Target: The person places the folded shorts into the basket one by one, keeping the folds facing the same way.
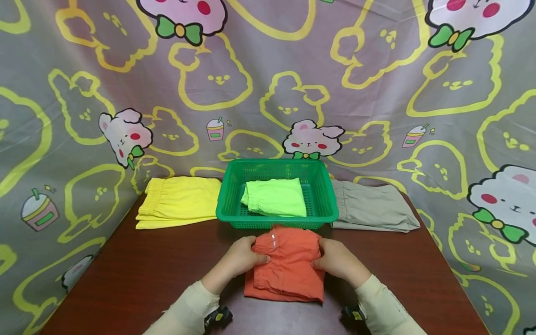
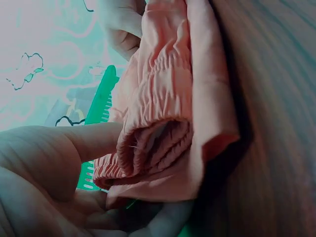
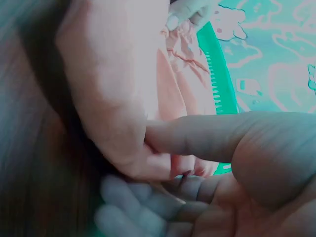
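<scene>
Holding 1 orange garment (image 1: 290, 265): left grip (image 1: 243, 257), right grip (image 1: 338, 261).

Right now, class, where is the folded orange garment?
In the head view, the folded orange garment is low and just right of centre, on the near side of the green basket, between the left fingers and the right fingers.
</scene>
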A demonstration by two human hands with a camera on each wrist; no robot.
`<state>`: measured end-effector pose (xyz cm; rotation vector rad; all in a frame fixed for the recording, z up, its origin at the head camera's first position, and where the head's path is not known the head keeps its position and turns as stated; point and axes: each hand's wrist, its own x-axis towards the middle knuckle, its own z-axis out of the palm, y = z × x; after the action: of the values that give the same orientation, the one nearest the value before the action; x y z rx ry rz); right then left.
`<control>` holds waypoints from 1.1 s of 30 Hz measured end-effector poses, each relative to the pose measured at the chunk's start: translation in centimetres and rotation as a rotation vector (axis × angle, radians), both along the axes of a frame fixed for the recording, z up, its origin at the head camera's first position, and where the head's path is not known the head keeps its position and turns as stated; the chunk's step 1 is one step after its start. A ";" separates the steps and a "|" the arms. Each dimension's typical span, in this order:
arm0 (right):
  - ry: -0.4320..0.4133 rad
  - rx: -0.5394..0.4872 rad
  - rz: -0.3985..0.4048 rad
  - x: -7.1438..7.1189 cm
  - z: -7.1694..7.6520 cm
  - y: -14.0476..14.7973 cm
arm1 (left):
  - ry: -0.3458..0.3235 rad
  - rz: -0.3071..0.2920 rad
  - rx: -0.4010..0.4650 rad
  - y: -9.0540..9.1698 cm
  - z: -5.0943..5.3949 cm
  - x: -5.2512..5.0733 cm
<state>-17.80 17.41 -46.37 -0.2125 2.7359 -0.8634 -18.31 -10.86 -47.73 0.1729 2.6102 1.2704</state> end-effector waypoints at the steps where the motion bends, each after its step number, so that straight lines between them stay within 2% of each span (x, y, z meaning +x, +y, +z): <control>1: -0.031 -0.057 -0.013 -0.1 0.0 0.1 | 0.000 0.004 0.002 0.0 0.1 0.0; 5: -0.163 -0.282 -0.050 -0.2 -0.1 0.4 | -0.011 0.027 0.011 0.0 0.4 0.0; 8: -0.211 -0.355 -0.048 -0.2 -0.2 0.4 | -0.034 0.029 0.056 0.1 0.3 -0.1; 12: -0.232 -0.383 -0.056 -0.1 -0.3 0.4 | -0.094 0.024 0.174 0.3 -0.1 0.0; 15: -0.231 -0.380 -0.062 -0.1 -0.3 0.4 | -0.125 0.023 0.229 0.4 -0.1 0.1; 21: -0.230 -0.370 -0.058 -0.3 -0.3 0.5 | -0.170 0.025 0.293 0.5 0.0 -0.1; 28: -0.266 -0.401 -0.018 -0.4 -0.3 1.1 | -0.248 0.084 0.348 0.5 0.0 -0.2; 33: -0.293 -0.431 -0.013 -0.5 -0.4 1.2 | -0.263 0.050 0.368 0.1 -0.1 -0.3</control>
<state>-18.34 18.63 -46.72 -0.1350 2.2605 -1.3630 -18.58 -10.74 -47.81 0.0001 2.1593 1.6582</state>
